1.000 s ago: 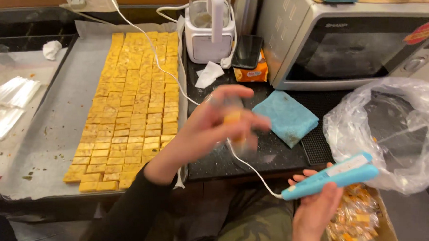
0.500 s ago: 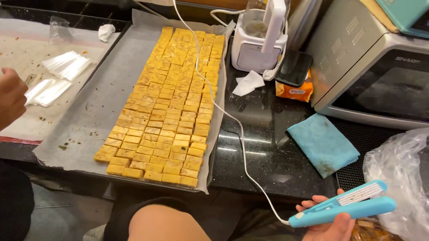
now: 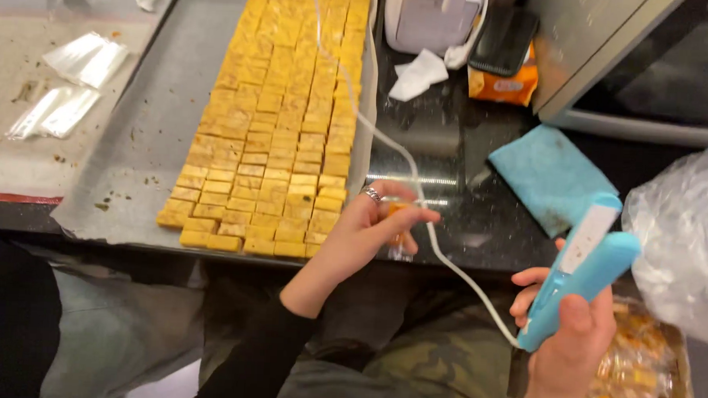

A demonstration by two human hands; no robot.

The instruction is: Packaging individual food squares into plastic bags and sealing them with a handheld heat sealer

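sealer [image 3: 582, 269] is smooth glossy blue plastic, counter [image 3: 465, 204] shiny black stone, tray liner [image 3: 146, 134] matt paper, cloth [image 3: 550, 176] fuzzy blue microfibre, bag [image 3: 682, 237] thin crinkly clear plastic

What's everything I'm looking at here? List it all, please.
Cut yellow squares: many, in rows on the paper-lined tray.
Baking tray: one, grey, left of the black counter.
Clear sleeves: two small stacks, far left.
White appliance: one, top centre, only partly in view.
Crumpled tissue: one, white, below the appliance.
Phone: one, black, lying on an orange packet.
Microwave: one, silver, top right.
Cloth: one, blue, on the counter.
Plastic bag: one, clear, right edge.
Box of wrapped pieces: one, bottom right.
Left hand: pinches one small orange piece; ring on a finger.
Right hand: grips a blue corded sealer.
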